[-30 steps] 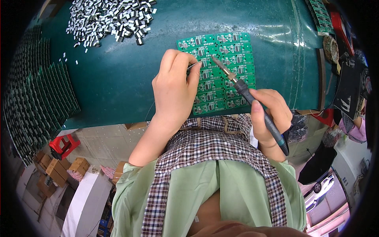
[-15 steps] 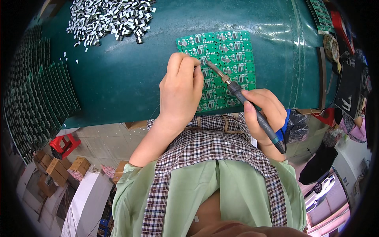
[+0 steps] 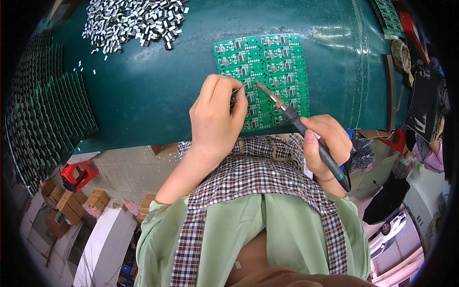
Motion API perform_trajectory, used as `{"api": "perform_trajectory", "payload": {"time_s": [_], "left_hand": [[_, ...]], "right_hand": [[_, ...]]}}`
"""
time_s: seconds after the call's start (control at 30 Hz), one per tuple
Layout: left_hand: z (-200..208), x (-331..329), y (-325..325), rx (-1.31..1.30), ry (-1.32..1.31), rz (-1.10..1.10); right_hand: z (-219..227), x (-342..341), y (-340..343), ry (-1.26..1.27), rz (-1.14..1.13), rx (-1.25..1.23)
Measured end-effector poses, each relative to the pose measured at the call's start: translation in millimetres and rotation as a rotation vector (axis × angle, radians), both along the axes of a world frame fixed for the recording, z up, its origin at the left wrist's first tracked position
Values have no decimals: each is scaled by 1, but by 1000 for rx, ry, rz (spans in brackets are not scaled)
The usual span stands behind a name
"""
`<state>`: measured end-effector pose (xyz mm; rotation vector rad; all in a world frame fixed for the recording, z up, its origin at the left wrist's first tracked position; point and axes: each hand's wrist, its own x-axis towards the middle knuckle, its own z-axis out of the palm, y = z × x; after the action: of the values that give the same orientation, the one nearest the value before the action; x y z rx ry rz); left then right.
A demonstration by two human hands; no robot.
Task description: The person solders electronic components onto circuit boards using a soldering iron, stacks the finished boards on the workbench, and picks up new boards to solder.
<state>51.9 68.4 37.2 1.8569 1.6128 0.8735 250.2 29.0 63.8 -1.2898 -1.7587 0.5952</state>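
A green panel of small circuit boards (image 3: 287, 66) lies on the bench in front of me, with chips and other parts on each board. My right hand (image 3: 330, 143) grips a dark soldering iron (image 3: 297, 122) by its handle. The iron's metal tip points up and left and is at a board near the middle of the panel; whether it touches cannot be made out. Over the panel's left edge, my left hand (image 3: 215, 115) pinches a thin solder wire (image 3: 243, 87), whose end reaches close to the iron tip. That hand covers part of the lower left boards.
Small black-and-white parts (image 3: 136, 21) are heaped at the far left of the green bench (image 3: 148, 95). Rows of circuit board panels (image 3: 52, 110) stand along the left edge. More boards (image 3: 388, 19) lie far right. A red stool (image 3: 80, 175) stands below the bench.
Both hands have come slightly nearer to me over the panel. The iron tip and the wire end have shifted to a board one row closer.
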Motion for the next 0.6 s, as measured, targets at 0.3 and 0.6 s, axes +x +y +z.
{"api": "perform_trajectory", "payload": {"time_s": [0.3,0.6], "left_hand": [[-9,4,-2,72,12,-13],[-9,2,-7,136,102,-58]], "right_hand": [[-6,0,2,-38,52,22],[-7,-4,-7,-29,41,24]]}}
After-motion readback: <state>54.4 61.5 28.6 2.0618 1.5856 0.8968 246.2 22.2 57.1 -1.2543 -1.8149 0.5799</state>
